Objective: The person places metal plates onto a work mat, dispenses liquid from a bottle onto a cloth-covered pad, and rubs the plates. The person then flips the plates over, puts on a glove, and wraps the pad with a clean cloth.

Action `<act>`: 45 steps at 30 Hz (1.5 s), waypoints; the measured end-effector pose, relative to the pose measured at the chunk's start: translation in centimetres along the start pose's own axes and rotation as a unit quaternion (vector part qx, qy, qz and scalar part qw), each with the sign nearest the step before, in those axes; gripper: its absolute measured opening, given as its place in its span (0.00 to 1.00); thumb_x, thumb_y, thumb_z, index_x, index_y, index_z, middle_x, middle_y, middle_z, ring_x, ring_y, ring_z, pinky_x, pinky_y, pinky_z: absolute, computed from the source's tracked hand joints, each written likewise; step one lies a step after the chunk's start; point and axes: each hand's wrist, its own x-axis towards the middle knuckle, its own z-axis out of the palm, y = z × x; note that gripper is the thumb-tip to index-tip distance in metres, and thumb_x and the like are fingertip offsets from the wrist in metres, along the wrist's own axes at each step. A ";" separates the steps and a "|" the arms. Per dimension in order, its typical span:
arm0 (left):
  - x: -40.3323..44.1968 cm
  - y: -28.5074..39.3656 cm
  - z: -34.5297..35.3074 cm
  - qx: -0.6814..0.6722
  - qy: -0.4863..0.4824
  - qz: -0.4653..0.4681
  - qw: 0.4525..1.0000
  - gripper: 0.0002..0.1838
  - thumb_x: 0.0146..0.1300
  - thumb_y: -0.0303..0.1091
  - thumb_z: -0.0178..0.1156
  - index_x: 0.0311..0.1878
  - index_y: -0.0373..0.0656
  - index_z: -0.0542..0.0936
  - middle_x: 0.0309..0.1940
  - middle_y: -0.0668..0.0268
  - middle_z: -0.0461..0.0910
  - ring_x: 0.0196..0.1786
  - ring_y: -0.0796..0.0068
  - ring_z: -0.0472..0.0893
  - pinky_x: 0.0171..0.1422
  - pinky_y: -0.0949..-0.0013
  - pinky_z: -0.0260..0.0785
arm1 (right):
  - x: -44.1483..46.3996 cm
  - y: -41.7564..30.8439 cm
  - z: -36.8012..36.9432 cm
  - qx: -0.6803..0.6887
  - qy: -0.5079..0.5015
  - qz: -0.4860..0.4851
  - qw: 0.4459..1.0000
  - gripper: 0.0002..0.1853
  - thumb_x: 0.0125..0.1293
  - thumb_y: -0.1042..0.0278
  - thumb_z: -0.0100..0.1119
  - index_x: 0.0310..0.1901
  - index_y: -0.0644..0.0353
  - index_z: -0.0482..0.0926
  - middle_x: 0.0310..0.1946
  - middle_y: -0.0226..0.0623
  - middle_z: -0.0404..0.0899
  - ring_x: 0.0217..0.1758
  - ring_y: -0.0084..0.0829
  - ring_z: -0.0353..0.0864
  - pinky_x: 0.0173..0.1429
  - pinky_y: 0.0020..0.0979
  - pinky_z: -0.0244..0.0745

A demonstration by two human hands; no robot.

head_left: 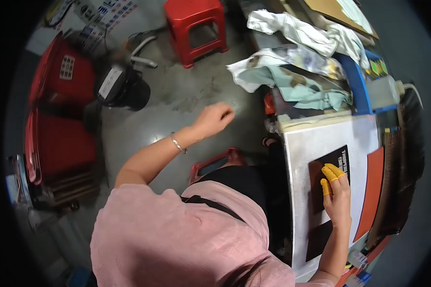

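Observation:
My left hand (214, 120) hangs in the air over the floor, apart from the table, its fingers loosely curled; I see nothing held in it. A metal bracelet (178, 142) is on that wrist. My right hand (337, 198) is over the white table top, with yellow finger covers (332, 173) on the thumb and some fingers. Those fingertips rest on a dark flat sheet (317, 167) with white lettering along its far right edge. Nearer my body lies another dark piece (319, 241), partly hidden by my right forearm.
An orange-red strip (370, 191) lies along the table's right side. Crumpled cloths (297, 81) and a translucent jug (384, 94) are beyond the table. A red stool (195, 24), a black bucket (129, 88) and red chairs or bins (64, 138) stand on the floor.

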 end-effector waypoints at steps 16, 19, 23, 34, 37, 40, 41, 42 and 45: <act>7.9 -9.6 23.2 0.018 -0.285 -0.113 0.952 0.22 0.50 0.44 0.57 0.44 0.38 0.77 0.40 0.48 0.78 0.44 0.53 0.78 0.49 0.55 0.69 | 5.6 -6.1 7.2 -0.018 -0.038 -0.057 0.998 0.26 0.49 0.82 0.56 0.54 0.66 0.67 0.56 0.55 0.62 0.60 0.55 0.61 0.63 0.47 0.56; 8.8 -6.3 23.4 -0.055 -0.239 -0.066 0.967 0.18 0.52 0.43 0.53 0.41 0.42 0.79 0.37 0.51 0.79 0.43 0.55 0.79 0.47 0.57 0.70 | 5.1 -5.7 8.3 -0.033 -0.043 -0.031 0.998 0.27 0.49 0.82 0.54 0.55 0.66 0.66 0.57 0.56 0.60 0.61 0.57 0.60 0.64 0.51 0.54; 10.7 -7.0 31.1 -0.097 -0.210 -0.092 0.968 0.16 0.57 0.41 0.50 0.46 0.45 0.75 0.47 0.52 0.74 0.53 0.51 0.73 0.51 0.52 0.68 | 5.6 -5.3 8.1 0.009 -0.034 -0.005 0.999 0.24 0.44 0.84 0.56 0.48 0.64 0.72 0.52 0.53 0.67 0.57 0.54 0.65 0.61 0.47 0.59; 25.1 0.6 41.6 -0.199 -0.234 -0.048 0.950 0.16 0.57 0.38 0.54 0.46 0.39 0.73 0.44 0.58 0.77 0.48 0.63 0.76 0.47 0.61 0.70 | 2.3 -3.4 11.0 0.114 -0.120 0.008 0.986 0.23 0.57 0.67 0.47 0.56 0.55 0.69 0.60 0.39 0.64 0.64 0.36 0.62 0.68 0.38 0.51; 27.1 1.0 41.9 -0.240 -0.262 -0.041 0.934 0.16 0.57 0.38 0.54 0.46 0.39 0.74 0.44 0.58 0.77 0.48 0.64 0.76 0.47 0.62 0.70 | 3.2 -2.6 10.5 -0.032 0.002 -0.089 0.996 0.26 0.53 0.59 0.61 0.56 0.49 0.70 0.62 0.41 0.60 0.67 0.40 0.56 0.69 0.40 0.52; 27.7 2.0 42.0 -0.287 -0.294 -0.041 0.911 0.16 0.58 0.38 0.54 0.46 0.38 0.74 0.43 0.59 0.77 0.47 0.66 0.76 0.47 0.63 0.70 | 3.3 -3.1 8.3 0.066 -0.145 -0.044 0.986 0.20 0.66 0.58 0.42 0.57 0.56 0.68 0.63 0.44 0.58 0.67 0.38 0.56 0.69 0.41 0.50; 27.5 2.3 42.1 -0.305 -0.305 -0.046 0.901 0.16 0.58 0.38 0.54 0.45 0.38 0.74 0.43 0.59 0.77 0.47 0.66 0.76 0.47 0.63 0.70 | 3.6 -2.8 8.1 0.064 -0.142 -0.038 0.987 0.20 0.66 0.58 0.42 0.57 0.56 0.68 0.63 0.44 0.58 0.67 0.38 0.56 0.69 0.41 0.50; 26.8 2.6 42.1 -0.322 -0.318 -0.054 0.890 0.16 0.58 0.38 0.54 0.45 0.38 0.74 0.43 0.59 0.77 0.47 0.67 0.76 0.47 0.63 0.70 | 3.8 -2.8 7.9 0.131 -0.153 0.001 0.979 0.21 0.66 0.58 0.41 0.58 0.57 0.67 0.64 0.44 0.56 0.68 0.38 0.53 0.69 0.41 0.47; 24.6 2.3 40.7 -0.363 -0.349 -0.086 0.860 0.16 0.58 0.38 0.55 0.45 0.38 0.74 0.43 0.60 0.77 0.46 0.68 0.76 0.47 0.64 0.70 | 4.0 -3.3 7.6 0.337 -0.176 0.108 0.919 0.24 0.66 0.56 0.37 0.60 0.59 0.63 0.66 0.43 0.53 0.70 0.38 0.47 0.71 0.42 0.39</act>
